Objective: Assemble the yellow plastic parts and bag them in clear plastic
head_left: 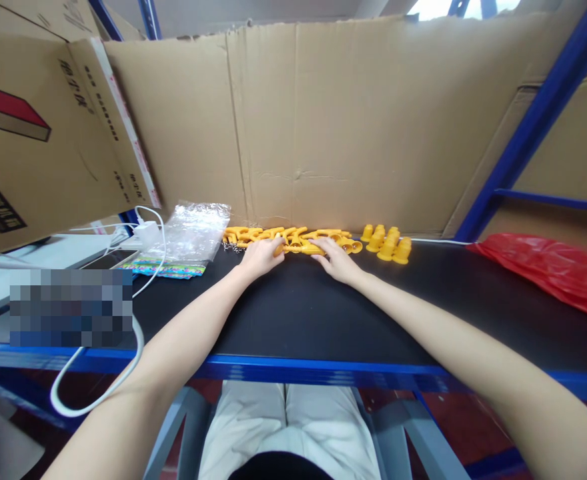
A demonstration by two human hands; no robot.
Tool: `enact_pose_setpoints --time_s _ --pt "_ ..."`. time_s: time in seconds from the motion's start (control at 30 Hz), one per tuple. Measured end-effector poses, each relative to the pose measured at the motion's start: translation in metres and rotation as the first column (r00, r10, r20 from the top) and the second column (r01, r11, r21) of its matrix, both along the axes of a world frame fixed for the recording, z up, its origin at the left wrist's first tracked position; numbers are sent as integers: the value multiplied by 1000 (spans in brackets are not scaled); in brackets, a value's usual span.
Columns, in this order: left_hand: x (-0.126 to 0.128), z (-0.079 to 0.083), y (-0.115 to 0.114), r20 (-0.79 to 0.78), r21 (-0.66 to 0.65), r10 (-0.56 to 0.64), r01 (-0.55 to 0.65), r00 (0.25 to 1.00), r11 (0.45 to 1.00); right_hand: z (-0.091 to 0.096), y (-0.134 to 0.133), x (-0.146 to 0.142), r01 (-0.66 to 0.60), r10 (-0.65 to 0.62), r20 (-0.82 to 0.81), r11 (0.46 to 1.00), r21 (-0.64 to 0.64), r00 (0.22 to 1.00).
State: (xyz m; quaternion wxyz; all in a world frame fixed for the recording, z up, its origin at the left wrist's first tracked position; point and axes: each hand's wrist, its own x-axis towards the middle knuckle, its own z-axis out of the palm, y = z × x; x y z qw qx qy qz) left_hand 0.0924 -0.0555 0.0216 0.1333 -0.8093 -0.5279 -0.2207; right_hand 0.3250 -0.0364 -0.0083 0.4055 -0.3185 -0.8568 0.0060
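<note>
While the left hand [263, 259] grips yellow pieces [296, 241], right hand [341, 261] spread against them, Chinese-printed carton [38, 167] nearby

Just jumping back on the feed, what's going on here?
A person has both bare hands at a row of yellow plastic pieces on the black table. The left hand is curled at the row; how firm its grip is, I can't tell. The right hand has its fingers spread over the other end. Yellow cups stand to the right, and clear plastic bags lie to the left.
</note>
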Motion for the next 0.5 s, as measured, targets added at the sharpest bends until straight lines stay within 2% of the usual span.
enact_pose_setpoints --time_s 0.07,0.13,0.23,0.3,0.4,0.5 --pt "-1 -1 1 7 -6 4 -4 1000 1000 -2 4 0 1 -5 -65 999 -53 998" --pt "-2 -2 3 9 -10 17 -16 1000 1000 -5 8 1 -41 14 -163 986 -164 987" --pt "-5 -1 4 3 -19 40 -40 999 999 -8 15 3 -179 72 -320 931 -319 945" --pt "-6 -1 5 -3 -21 53 -53 999 998 -8 16 3 -249 91 -401 899 -361 911" --pt "-8 -1 5 -14 -16 62 -62 998 998 -4 14 3 -279 50 -483 866 -415 874" --pt "-7 -2 5 -6 -6 45 -45 999 999 0 9 2 -264 -51 -528 823 -503 848"
